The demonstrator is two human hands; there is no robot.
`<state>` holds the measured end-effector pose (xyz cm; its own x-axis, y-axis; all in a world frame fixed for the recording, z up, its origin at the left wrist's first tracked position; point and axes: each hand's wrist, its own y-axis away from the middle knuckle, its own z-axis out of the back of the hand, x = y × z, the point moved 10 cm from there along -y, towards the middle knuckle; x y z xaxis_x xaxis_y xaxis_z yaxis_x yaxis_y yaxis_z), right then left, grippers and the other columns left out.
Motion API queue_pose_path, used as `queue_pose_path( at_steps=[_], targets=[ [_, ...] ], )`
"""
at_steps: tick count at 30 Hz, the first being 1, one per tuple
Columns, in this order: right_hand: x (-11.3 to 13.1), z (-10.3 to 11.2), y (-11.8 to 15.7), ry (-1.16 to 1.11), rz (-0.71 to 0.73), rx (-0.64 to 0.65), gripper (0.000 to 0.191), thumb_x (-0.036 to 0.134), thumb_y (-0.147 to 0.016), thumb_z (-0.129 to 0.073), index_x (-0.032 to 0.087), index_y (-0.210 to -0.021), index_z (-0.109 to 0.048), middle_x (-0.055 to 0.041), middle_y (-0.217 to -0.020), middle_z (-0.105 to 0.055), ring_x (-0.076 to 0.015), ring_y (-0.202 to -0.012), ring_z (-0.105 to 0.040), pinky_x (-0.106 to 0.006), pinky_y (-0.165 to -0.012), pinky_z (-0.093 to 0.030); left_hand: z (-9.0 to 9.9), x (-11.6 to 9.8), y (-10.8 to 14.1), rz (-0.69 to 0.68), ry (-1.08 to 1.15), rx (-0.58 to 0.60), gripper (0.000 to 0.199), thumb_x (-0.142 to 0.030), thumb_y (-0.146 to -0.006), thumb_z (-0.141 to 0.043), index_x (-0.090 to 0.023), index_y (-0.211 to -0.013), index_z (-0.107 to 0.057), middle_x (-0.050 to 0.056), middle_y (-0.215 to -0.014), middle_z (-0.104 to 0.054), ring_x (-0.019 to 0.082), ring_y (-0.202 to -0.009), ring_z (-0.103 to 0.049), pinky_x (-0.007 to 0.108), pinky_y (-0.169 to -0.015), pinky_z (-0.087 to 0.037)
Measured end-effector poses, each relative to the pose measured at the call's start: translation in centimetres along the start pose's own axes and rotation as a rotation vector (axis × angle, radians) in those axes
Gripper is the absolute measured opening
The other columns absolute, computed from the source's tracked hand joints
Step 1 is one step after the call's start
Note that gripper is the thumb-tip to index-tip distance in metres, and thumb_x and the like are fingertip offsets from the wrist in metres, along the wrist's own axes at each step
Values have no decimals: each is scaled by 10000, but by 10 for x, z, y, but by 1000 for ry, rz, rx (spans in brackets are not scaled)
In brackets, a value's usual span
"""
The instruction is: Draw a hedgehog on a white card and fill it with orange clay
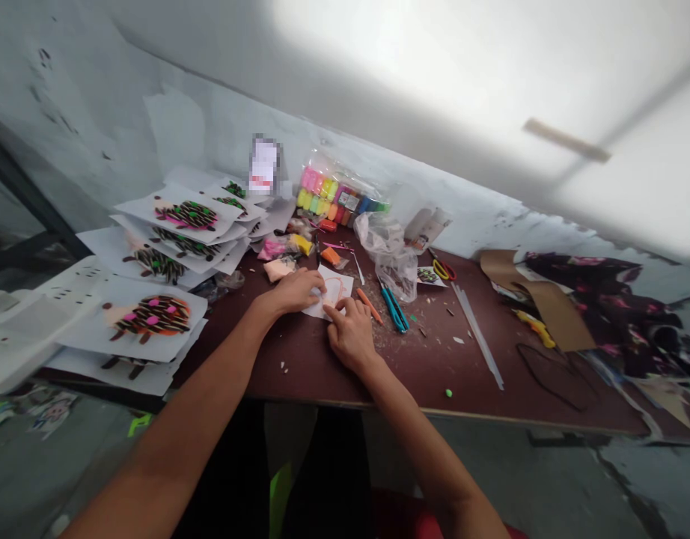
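Observation:
A small white paper [345,278] with an orange outline drawn on it lies on the dark red table [300,374]. My left hand [300,290] rests on its left edge, fingers bent and close together. At the paper's lower right, my right hand [350,329] touches the sheet with its fingertips; a small pale piece seems to be under them, too small to make out. Just right of that hand lies an orange stick [370,306], and beyond it are teal-handled scissors [394,310]. Pale pink clay [280,269] sits behind my left hand.
Sheets with hedgehog pictures [148,318] are stacked at left. Behind stand a coloured clay pack [328,196], a plastic bag [395,262] and a phone [265,165]. Glue sticks [478,335], a yellow glue gun [536,328] and dark floral cloth [592,292] lie at right.

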<state>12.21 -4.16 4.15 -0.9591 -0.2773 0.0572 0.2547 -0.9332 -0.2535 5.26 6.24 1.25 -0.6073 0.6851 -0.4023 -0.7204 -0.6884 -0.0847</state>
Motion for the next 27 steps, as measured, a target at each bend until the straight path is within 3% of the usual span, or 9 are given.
queue_pose_path(
  at_steps=[6, 12, 22, 27],
  targets=[
    [2, -3, -1, -28, 34, 26, 334, 172, -862, -561, 230, -1142, -735, -87, -1110, -602, -250, -998, -474, -384, -879, -341, 1, 0, 1, 7, -1, 4, 321, -192, -818, -576, -231, -1102, -720, 38, -1279, -671, 249, -1119, -569, 355, -974, -431],
    [-14, 4, 1, -97, -60, -70, 393, 131, -859, -539, 250, -1174, -741, -70, -1029, -585, -233, -966, -485, -379, -896, -351, 2, 0, 0, 10, 2, -1, 310, -202, -813, -582, -234, -1083, -731, 39, -1259, -674, 257, -1104, -569, 363, -968, -436],
    [3, -1, 1, 11, 49, 39, 275, 174, -880, -576, 235, -1094, -739, -74, -1087, -601, -242, -992, -468, -377, -871, -330, 2, -1, 1, 7, 5, 9, 316, -199, -811, -580, -235, -1086, -731, 41, -1255, -678, 259, -1100, -575, 360, -956, -437],
    [-6, 2, 2, 0, -29, 1, 358, 155, -875, -566, 250, -1183, -723, -73, -1070, -600, -237, -969, -477, -377, -873, -328, 1, -1, 1, 22, 11, 25, 334, -201, -809, -579, -223, -1106, -730, 52, -1289, -663, 272, -1122, -569, 373, -965, -437]
  ],
)
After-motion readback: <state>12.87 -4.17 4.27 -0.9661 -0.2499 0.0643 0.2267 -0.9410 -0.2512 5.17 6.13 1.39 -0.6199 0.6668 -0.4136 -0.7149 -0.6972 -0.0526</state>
